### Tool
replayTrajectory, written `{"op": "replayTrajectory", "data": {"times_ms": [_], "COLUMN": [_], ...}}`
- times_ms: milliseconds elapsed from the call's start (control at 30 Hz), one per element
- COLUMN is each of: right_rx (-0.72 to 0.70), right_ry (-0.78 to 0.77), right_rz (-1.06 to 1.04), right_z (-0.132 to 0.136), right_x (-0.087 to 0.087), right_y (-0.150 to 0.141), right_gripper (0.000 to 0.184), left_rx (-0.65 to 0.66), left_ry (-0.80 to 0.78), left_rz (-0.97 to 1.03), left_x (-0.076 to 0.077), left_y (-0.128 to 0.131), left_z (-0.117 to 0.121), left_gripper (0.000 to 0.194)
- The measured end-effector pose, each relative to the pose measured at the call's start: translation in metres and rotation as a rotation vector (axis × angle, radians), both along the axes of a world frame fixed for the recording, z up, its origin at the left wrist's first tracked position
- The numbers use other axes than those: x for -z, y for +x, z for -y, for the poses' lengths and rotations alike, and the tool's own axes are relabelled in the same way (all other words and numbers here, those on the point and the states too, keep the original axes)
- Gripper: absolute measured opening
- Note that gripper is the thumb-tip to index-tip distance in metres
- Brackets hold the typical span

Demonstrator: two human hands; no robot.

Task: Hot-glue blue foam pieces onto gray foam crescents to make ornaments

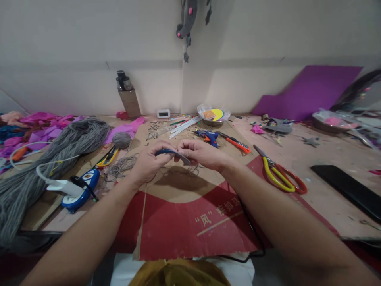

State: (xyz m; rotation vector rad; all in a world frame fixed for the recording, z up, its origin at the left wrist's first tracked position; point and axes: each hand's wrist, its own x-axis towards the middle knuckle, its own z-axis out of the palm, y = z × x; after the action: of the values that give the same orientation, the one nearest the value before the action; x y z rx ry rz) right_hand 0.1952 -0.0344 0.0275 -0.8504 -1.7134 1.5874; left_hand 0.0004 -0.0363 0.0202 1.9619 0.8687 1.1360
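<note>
single head-worn view, looking forward and down over the worktop (297, 159), forearms entering from both lower corners, hands near frame centre, wall (89, 39) across the top

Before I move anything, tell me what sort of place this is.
Most likely a craft workshop or hobby table: a thick hank of grey yarn, a blue glue gun and metal scissors with yellow and red handles are all in view.

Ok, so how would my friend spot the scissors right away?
Find the big purple sheet leaning on the wall, then look below it, right of the person's right hand. The scissors lie there. They have one yellow handle and one red, unlike the orange-ended cutter nearby.
</note>
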Motion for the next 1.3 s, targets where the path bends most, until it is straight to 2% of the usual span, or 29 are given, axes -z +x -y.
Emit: {"op": "replayTrajectory", "data": {"times_ms": [67, 167, 233, 300, 400, 467, 533, 733, 833, 1100, 1300], "right_rx": [0.089, 0.298, 0.437, 0.543, 0.631, 0.66, 0.674, 0.726, 0.738, 0.768, 0.74], "right_ry": [0.051, 0.175, 0.284, 0.387, 0.492, 0.535, 0.558, 0.588, 0.596, 0.59, 0.598], "right_rz": [-0.03, -0.043, -0.032, -0.001, 0.083, 0.128, 0.156, 0.176, 0.172, 0.144, 0.161], "right_z": [-0.002, -0.006, -0.009, -0.01, -0.008, -0.003, 0.001, 0.007, 0.008, 0.01, 0.009], "right_x": [0.005, 0.014, 0.021, 0.026, 0.031, 0.031, 0.03, 0.029, 0.029, 0.029, 0.031], "right_y": [-0.004, -0.009, -0.012, -0.013, -0.014, -0.016, -0.018, -0.024, -0.024, -0.028, -0.028], "right_gripper": [0.021, 0.018, 0.017, 0.017, 0.016, 0.016, 0.016, 0.017, 0.017, 0.018, 0.018], "left_rx": [-0.092, -0.322, -0.382, -0.307, -0.105, -0.038, -0.032, -0.129, -0.18, -0.173, -0.192], "left_ry": [0.011, -0.028, -0.1, -0.22, -0.386, -0.407, -0.384, -0.337, -0.362, -0.483, -0.499], "left_rz": [0.039, 0.088, 0.132, 0.204, 0.318, 0.352, 0.351, 0.317, 0.325, 0.507, 0.518], "left_x": [0.003, 0.009, 0.011, 0.013, 0.014, 0.015, 0.018, 0.022, 0.02, 0.019, 0.018], "left_y": [0.0, 0.0, 0.001, 0.003, 0.007, 0.009, 0.011, 0.014, 0.016, 0.027, 0.026], "left_z": [-0.003, -0.008, -0.011, -0.011, -0.007, -0.005, -0.003, -0.001, 0.003, 0.008, 0.008], "left_gripper": [0.013, 0.036, 0.039, 0.032, 0.029, 0.029, 0.027, 0.026, 0.029, 0.032, 0.031]}}
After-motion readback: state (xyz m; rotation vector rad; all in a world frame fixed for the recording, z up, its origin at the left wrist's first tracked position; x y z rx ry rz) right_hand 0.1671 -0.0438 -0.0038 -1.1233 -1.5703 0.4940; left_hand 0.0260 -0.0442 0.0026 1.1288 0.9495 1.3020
